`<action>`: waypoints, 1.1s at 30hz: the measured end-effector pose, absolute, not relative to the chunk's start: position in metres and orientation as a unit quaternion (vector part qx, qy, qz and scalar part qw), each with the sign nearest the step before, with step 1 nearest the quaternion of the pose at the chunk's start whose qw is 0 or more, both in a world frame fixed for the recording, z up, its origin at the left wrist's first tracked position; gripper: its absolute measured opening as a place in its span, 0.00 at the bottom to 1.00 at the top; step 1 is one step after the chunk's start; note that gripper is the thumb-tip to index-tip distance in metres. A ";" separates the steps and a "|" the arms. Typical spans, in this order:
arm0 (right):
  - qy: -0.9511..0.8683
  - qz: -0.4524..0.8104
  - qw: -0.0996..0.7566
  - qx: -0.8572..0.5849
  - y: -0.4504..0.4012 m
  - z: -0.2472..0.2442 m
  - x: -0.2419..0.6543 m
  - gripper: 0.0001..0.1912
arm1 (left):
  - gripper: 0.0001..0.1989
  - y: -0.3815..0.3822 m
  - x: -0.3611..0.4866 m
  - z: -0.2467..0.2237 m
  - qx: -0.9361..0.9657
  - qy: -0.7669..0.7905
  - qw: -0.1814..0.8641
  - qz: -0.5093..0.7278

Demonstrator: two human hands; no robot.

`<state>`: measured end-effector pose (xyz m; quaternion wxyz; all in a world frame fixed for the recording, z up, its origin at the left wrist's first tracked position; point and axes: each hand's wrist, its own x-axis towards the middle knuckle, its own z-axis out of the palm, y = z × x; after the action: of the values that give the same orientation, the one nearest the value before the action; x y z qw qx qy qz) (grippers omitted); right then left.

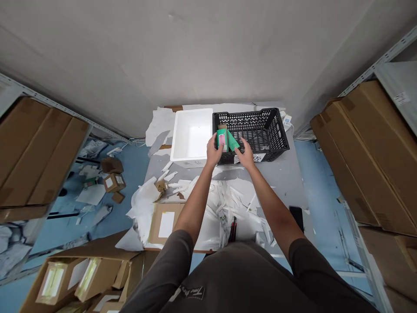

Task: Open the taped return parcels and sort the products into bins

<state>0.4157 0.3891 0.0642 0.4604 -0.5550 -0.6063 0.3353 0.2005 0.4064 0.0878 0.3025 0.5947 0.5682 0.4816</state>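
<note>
My left hand [214, 152] is closed round the near left side of a small green box with a pink patch [222, 139], at the left end of a black plastic crate [282, 130]. A second green piece, flat and slanted [232, 141], leans beside that box. My right hand [245, 154] has its thumb and fingers at the lower right end of this piece and appears to pinch it. Behind the green box the edge of a brown carton [222, 127] shows. A white bin [192, 157] stands directly left of the crate.
White paper scraps and plastic [215, 195] cover the table's near part, with a red and black tool [233, 228] among them. A labelled cardboard box [159, 221] lies near left, a black phone-like object [296, 217] near right. Shelves of large cartons [368, 152] flank both sides.
</note>
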 end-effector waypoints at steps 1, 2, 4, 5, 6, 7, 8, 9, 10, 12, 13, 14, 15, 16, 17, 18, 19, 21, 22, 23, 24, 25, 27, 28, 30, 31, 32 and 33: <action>-0.610 0.325 0.465 -0.553 0.376 0.070 0.415 0.37 | 0.37 0.395 0.198 0.089 0.608 0.560 0.302 0.475; -0.615 0.315 0.468 -0.551 0.364 0.076 0.413 0.36 | 0.37 0.382 0.195 0.092 0.619 0.556 0.298 0.467; -0.630 0.291 0.468 -0.547 0.338 0.091 0.411 0.34 | 0.36 0.353 0.188 0.099 0.645 0.555 0.281 0.444; -0.642 0.278 0.465 -0.543 0.325 0.098 0.410 0.34 | 0.36 0.337 0.182 0.103 0.659 0.554 0.269 0.431; -0.655 0.266 0.459 -0.538 0.311 0.105 0.409 0.33 | 0.35 0.320 0.176 0.107 0.673 0.553 0.257 0.419; -0.669 0.254 0.451 -0.534 0.297 0.110 0.408 0.33 | 0.35 0.302 0.168 0.111 0.686 0.551 0.245 0.407; -0.680 0.245 0.441 -0.532 0.282 0.114 0.407 0.33 | 0.34 0.283 0.161 0.115 0.697 0.550 0.234 0.396; -0.689 0.239 0.430 -0.531 0.266 0.117 0.406 0.33 | 0.34 0.264 0.153 0.117 0.707 0.549 0.224 0.386; -0.696 0.236 0.419 -0.533 0.250 0.118 0.404 0.33 | 0.33 0.244 0.144 0.118 0.714 0.551 0.217 0.375; -0.702 0.235 0.398 -0.542 0.217 0.117 0.398 0.33 | 0.33 0.204 0.127 0.117 0.719 0.561 0.213 0.352; -0.704 0.235 0.388 -0.547 0.201 0.115 0.393 0.33 | 0.32 0.183 0.118 0.113 0.717 0.568 0.217 0.341; -0.704 0.235 0.378 -0.553 0.184 0.112 0.388 0.33 | 0.32 0.162 0.108 0.109 0.714 0.577 0.224 0.329; -0.705 0.236 0.369 -0.559 0.168 0.109 0.382 0.33 | 0.32 0.142 0.098 0.103 0.709 0.586 0.232 0.317; -0.704 0.236 0.361 -0.564 0.151 0.106 0.375 0.33 | 0.33 0.122 0.088 0.097 0.704 0.595 0.243 0.304; -0.703 0.237 0.354 -0.570 0.135 0.102 0.367 0.32 | 0.33 0.102 0.076 0.090 0.698 0.604 0.254 0.289; -0.700 0.239 0.349 -0.575 0.119 0.099 0.358 0.32 | 0.33 0.083 0.064 0.083 0.693 0.612 0.264 0.273; -0.698 0.242 0.343 -0.580 0.103 0.095 0.348 0.32 | 0.33 0.065 0.051 0.076 0.688 0.621 0.274 0.255; -0.694 0.252 0.328 -0.590 0.072 0.088 0.325 0.32 | 0.34 0.032 0.022 0.064 0.676 0.642 0.290 0.217; -0.693 0.259 0.317 -0.593 0.057 0.084 0.313 0.32 | 0.35 0.018 0.006 0.059 0.666 0.655 0.296 0.197; -0.694 0.267 0.304 -0.595 0.043 0.080 0.299 0.32 | 0.36 0.004 -0.010 0.054 0.653 0.672 0.301 0.177; -0.697 0.274 0.291 -0.595 0.029 0.076 0.285 0.33 | 0.38 -0.008 -0.026 0.049 0.633 0.694 0.304 0.159; -0.700 0.282 0.277 -0.594 0.018 0.071 0.271 0.33 | 0.40 -0.018 -0.042 0.043 0.607 0.720 0.305 0.141; -0.710 0.297 0.247 -0.589 -0.002 0.060 0.242 0.34 | 0.48 -0.035 -0.073 0.031 0.535 0.779 0.305 0.115; -0.715 0.304 0.229 -0.586 -0.010 0.054 0.228 0.35 | 0.52 -0.042 -0.086 0.025 0.491 0.807 0.310 0.108; -0.727 0.321 0.186 -0.577 -0.022 0.041 0.202 0.36 | 0.60 -0.052 -0.107 0.010 0.405 0.838 0.348 0.110; -0.732 0.331 0.160 -0.573 -0.027 0.034 0.190 0.37 | 0.63 -0.055 -0.115 0.003 0.370 0.838 0.382 0.119; -0.736 0.343 0.130 -0.569 -0.031 0.027 0.180 0.38 | 0.64 -0.057 -0.121 -0.004 0.344 0.830 0.418 0.132; -0.738 0.354 0.100 -0.566 -0.034 0.021 0.170 0.40 | 0.65 -0.058 -0.125 -0.010 0.327 0.818 0.451 0.147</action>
<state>0.1705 -0.0340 0.0208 0.1003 -0.5659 -0.7376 0.3543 -0.1249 -0.0585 -0.0097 0.4506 0.3269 0.8177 0.1466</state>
